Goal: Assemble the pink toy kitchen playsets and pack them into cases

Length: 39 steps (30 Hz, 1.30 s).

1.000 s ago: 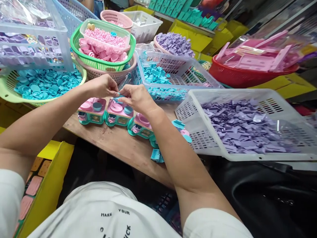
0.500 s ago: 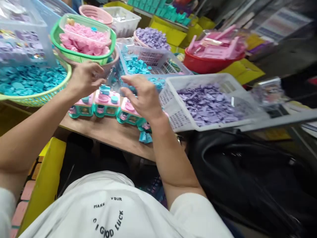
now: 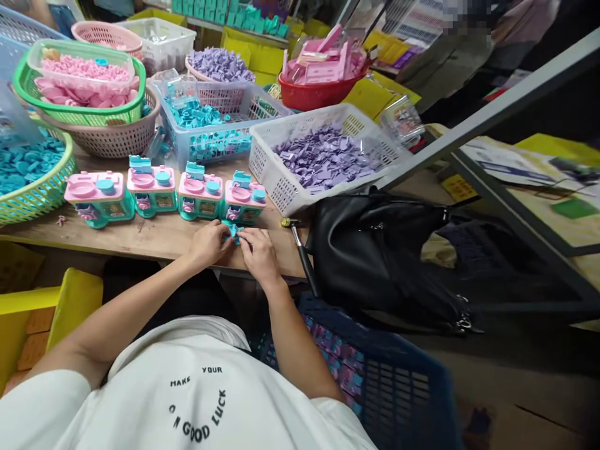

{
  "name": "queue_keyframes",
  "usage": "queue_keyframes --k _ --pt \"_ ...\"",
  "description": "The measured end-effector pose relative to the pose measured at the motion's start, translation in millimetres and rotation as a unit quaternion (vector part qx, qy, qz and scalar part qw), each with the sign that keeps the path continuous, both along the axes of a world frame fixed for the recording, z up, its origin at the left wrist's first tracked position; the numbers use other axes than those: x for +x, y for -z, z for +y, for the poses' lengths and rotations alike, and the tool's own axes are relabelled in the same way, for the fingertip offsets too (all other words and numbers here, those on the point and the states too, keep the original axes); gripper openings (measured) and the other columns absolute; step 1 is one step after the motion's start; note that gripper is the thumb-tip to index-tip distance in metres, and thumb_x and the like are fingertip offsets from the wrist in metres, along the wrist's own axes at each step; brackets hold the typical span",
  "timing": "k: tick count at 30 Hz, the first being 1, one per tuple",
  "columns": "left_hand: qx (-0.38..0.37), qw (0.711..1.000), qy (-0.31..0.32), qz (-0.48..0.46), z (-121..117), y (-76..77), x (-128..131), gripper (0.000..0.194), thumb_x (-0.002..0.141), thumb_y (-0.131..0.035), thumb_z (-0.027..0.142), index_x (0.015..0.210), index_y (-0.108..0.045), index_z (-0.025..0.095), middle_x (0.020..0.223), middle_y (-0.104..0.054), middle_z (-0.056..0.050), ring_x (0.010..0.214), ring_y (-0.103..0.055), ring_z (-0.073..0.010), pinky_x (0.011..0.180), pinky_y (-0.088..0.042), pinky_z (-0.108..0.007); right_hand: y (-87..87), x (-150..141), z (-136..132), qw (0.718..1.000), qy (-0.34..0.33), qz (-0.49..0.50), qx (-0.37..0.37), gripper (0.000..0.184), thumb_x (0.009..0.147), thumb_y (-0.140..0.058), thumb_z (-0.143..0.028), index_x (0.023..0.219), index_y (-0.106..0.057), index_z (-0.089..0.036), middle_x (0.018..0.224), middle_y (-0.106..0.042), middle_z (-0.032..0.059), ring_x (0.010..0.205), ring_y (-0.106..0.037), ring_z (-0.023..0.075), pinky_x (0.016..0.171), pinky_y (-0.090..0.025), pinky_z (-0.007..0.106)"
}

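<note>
At the table's front edge, my left hand (image 3: 210,242) and my right hand (image 3: 260,251) face each other with fingertips closed around small teal plastic pieces (image 3: 233,232). How many pieces there are, I cannot tell, as the fingers partly hide them. Just behind the hands stands a row of pink-and-teal toy kitchen units: the right-end unit (image 3: 244,201), one beside it (image 3: 200,195), then a further one (image 3: 150,189) and the left-end unit (image 3: 99,197). Upright teal parts rise at the back of all but the left-end one.
A hammer (image 3: 300,247) lies right of my hands beside a black bag (image 3: 375,256). Behind the toys are a white basket (image 3: 272,169) of purple parts, a blue basket (image 3: 187,147) of teal parts and a green basket (image 3: 94,114) of pink parts. A dark blue crate (image 3: 407,381) stands below.
Both hands have come down from above the toys to the table's front edge and closed on the teal pieces. The view has turned to the right, bringing the hammer and crate into sight.
</note>
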<state>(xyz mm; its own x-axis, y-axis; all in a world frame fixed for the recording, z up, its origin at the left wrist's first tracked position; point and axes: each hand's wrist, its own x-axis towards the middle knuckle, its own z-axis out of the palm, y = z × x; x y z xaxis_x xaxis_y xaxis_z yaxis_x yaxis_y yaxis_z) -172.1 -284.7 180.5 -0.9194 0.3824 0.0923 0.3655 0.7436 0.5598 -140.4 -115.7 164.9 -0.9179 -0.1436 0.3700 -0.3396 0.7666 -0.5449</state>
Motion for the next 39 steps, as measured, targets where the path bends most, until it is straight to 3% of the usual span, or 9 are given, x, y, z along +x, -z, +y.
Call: queue_keyframes --k 5,12,18,21,24,27,32,35,39 --pt "0.066 0.997 0.002 0.041 -35 1.9 18 0.015 0.091 -0.051 0.02 0.089 -0.066 0.02 0.098 -0.064 -0.01 0.082 -0.064 -0.0197 0.076 -0.054 -0.033 -8.7 2 -15 0.994 -0.035 -0.041 -0.094 0.03 0.096 -0.052 -0.037 0.112 -0.072 -0.021 0.106 -0.072 0.0122 0.095 -0.068 0.0265 0.086 -0.057 0.04" --pt "0.042 0.998 -0.031 0.032 -57 27.3 31 0.025 0.082 -0.061 0.015 0.107 -0.06 0.016 0.11 -0.061 -0.013 0.104 -0.06 -0.0253 0.092 -0.054 -0.041 10.8 -13 -67 0.996 -0.025 -0.086 -0.03 0.027 0.089 -0.055 -0.034 0.102 -0.073 -0.017 0.106 -0.066 0.0148 0.086 -0.067 0.024 0.085 -0.057 0.04" --pt "-0.029 0.998 -0.056 -0.008 -46 24.1 28 0.031 0.087 -0.067 0.031 0.111 -0.062 0.012 0.122 -0.057 -0.018 0.113 -0.057 -0.0313 0.093 -0.053 -0.045 15.8 -24 -61 0.984 -0.031 -0.159 -0.074 0.041 0.088 -0.047 -0.041 0.11 -0.07 -0.015 0.101 -0.07 0.0142 0.084 -0.068 0.0243 0.085 -0.057 0.043" --pt "-0.021 0.999 -0.046 -0.004 -47 23.4 24 0.022 0.089 -0.063 0.025 0.108 -0.066 0.014 0.12 -0.059 -0.016 0.114 -0.058 -0.0302 0.091 -0.054 -0.042 17.0 -23 -52 0.99 -0.021 -0.13 -0.053 0.039 0.082 -0.055 -0.048 0.099 -0.072 -0.017 0.101 -0.067 0.0148 0.093 -0.066 0.0272 0.092 -0.054 0.047" --pt "0.028 1.0 -0.008 -0.01 -58 21.7 24 0.023 0.086 -0.068 0.023 0.108 -0.069 0.016 0.111 -0.065 -0.011 0.105 -0.062 -0.0243 0.088 -0.054 -0.035 7.1 -19 -49 0.964 -0.055 -0.229 -0.124 0.043 0.077 -0.063 -0.059 0.094 -0.067 -0.019 0.095 -0.069 0.0104 0.086 -0.067 0.0247 0.082 -0.057 0.042" --pt "0.167 0.986 0.01 -0.013 -84 3.4 28 0.026 0.082 -0.065 0.012 0.107 -0.07 0.015 0.098 -0.069 -0.007 0.087 -0.064 -0.0172 0.08 -0.053 -0.028 -23.6 -21 -59 0.924 -0.123 -0.304 -0.196 0.041 0.077 -0.069 -0.059 0.09 -0.062 -0.02 0.088 -0.069 0.0052 0.08 -0.066 0.02 0.077 -0.056 0.035" --pt "0.338 0.94 0.022 -0.03 -168 -69.6 11 0.036 0.084 -0.069 0.034 0.114 -0.069 0.014 0.094 -0.071 -0.006 0.083 -0.064 -0.015 0.074 -0.051 -0.025 -91.7 -60 -128 0.922 -0.227 -0.219 -0.225 0.035 0.079 -0.073 -0.043 0.105 -0.064 -0.021 0.099 -0.07 0.0042 0.09 -0.066 0.0181 0.08 -0.054 0.03" --pt "0.339 0.94 -0.033 -0.037 -229 -104.6 -21 0.047 0.079 -0.073 0.038 0.117 -0.068 0.011 0.091 -0.072 -0.007 0.08 -0.065 -0.0152 0.072 -0.051 -0.026 -114.1 -98 -192 0.93 -0.282 -0.159 -0.176 0.038 0.082 -0.07 -0.033 0.117 -0.064 -0.02 0.097 -0.071 0.0035 0.09 -0.066 0.0184 0.081 -0.053 0.031" --pt "0.212 0.971 -0.083 -0.073 -289 -111.2 -64 0.042 0.07 -0.079 0.037 0.102 -0.075 0.009 0.085 -0.074 -0.006 0.072 -0.064 -0.015 0.069 -0.049 -0.026 -115.4 -136 -260 0.946 -0.293 -0.134 -0.025 0.027 0.085 -0.063 -0.02 0.11 -0.071 -0.014 0.091 -0.074 0.0047 0.086 -0.066 0.0178 0.085 -0.052 0.032"
